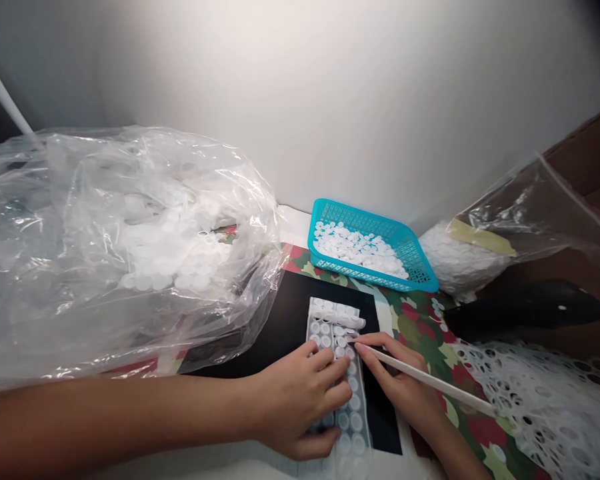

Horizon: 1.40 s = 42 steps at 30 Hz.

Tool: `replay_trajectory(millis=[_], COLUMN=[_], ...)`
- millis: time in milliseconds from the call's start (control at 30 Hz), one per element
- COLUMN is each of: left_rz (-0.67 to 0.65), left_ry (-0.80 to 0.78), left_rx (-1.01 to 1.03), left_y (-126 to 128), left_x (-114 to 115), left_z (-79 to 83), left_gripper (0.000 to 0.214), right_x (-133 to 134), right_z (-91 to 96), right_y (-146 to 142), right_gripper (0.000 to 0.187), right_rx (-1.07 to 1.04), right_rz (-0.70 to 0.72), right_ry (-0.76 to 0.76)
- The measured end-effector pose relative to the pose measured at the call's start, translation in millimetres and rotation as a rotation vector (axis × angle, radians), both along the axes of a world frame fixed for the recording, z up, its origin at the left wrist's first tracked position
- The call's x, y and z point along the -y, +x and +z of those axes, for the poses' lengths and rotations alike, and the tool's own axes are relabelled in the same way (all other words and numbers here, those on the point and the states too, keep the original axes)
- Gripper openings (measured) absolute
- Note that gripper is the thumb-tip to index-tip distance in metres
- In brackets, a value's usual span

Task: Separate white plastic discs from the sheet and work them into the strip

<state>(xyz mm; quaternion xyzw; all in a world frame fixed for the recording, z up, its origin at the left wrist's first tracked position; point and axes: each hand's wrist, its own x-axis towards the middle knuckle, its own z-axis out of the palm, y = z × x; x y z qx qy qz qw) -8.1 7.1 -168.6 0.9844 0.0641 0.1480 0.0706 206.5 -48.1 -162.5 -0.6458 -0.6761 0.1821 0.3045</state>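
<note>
A long translucent strip (354,387) with rows of round white pieces lies on a black sheet (280,313). Its far end is folded or rolled over. My left hand (303,397) rests on the strip with fingers apart, pressing down on it and covering part of its middle. From the right, my right hand (410,383) pinches a thin white-handled tool (445,387) near its dark tip. That tip reaches the round pieces just beyond my left fingertips. Whether it touches one is too small to tell.
Behind the strip stands a turquoise basket (375,279) of small white discs. A large clear plastic bag (80,267) with white round pieces fills the left. At right are a taped bag (460,263), a black object (535,310) and perforated white sheets (555,413).
</note>
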Motion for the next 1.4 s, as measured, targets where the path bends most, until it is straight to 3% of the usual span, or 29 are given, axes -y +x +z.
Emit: replay_trajectory(millis=[1400], left_rz=[-0.009], left_ry=[-0.025], left_rx=[-0.015], left_y=[-0.6], left_x=[-0.6], left_z=[0.8], left_gripper=[0.036], right_x=[0.1], right_z=[2.2], right_y=[1.6], right_gripper=[0.010], right_rx=[-0.004], right_rz=[0.022], right_ry=[-0.032])
